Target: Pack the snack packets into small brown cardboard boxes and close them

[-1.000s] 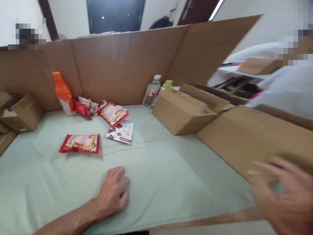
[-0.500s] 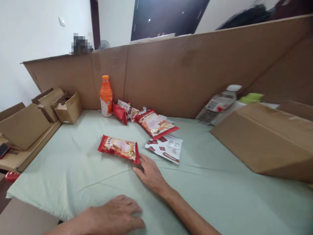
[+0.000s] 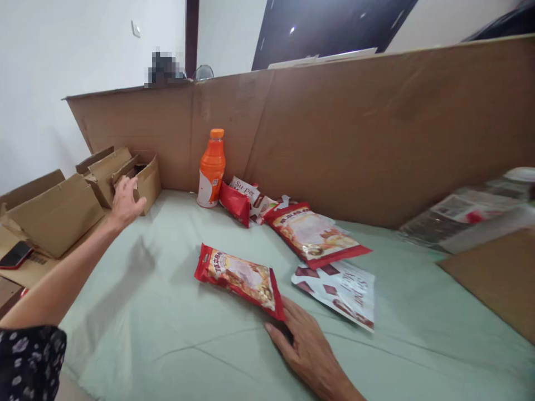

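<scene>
Leftmost, at the left edge of mid-frame, the left hand (image 3: 125, 206) reaches over the front of a small open cardboard box (image 3: 152, 181), thumb and fingers spread and nothing visible between them; contact with the box cannot be judged. Right of it, an orange-capped bottle (image 3: 211, 175) stands upright before the cardboard partition (image 3: 334, 133). At the centre of the frame, on the pale green cloth (image 3: 159, 312), is the red-ended snack packet (image 3: 242, 278), its long axis sloping from upper left to lower right. The right hand (image 3: 307, 348), at lower centre, is the nearer one: the packet extends to the upper left from its fingers, which meet the lower-right end, partly hidden; whether they pinch it cannot be told. Farther right, near that hand, lies a white printed pouch (image 3: 338, 292).
</scene>
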`<state>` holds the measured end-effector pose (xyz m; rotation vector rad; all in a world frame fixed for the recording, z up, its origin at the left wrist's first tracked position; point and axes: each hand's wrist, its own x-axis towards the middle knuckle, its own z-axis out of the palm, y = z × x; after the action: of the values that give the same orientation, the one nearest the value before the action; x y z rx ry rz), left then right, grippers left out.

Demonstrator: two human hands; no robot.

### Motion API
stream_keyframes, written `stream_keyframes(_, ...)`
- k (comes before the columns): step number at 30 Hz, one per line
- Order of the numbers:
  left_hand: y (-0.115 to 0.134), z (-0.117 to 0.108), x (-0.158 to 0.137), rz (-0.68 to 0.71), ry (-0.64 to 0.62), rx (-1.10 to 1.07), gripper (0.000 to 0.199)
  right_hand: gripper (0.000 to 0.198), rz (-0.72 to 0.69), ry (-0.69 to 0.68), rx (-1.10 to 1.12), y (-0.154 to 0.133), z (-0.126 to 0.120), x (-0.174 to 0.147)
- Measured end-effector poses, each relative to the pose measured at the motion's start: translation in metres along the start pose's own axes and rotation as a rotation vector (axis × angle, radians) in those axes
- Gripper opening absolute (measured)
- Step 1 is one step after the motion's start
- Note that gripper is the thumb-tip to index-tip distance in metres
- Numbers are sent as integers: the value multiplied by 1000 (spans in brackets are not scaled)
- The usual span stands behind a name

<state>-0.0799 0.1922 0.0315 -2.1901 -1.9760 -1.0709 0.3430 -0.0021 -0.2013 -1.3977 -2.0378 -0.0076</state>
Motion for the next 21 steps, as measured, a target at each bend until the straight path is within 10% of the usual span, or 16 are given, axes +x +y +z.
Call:
stream_keyframes(5,-15,22,84,-143,86,83,53,39,-59,65,-32,-1,-4,1)
stream_keyframes(10,-24,46,92,-197,2,102,29,36,-97,73,-61,-4,-10,6)
stream_keyframes(15,-18,31,38,-112,4,34,19,41,-90,70,-57,-5,-13,7)
stream_keyframes(21,5,-20,-102,139,8,-91,20,39,19,16,92,-10,-16,11)
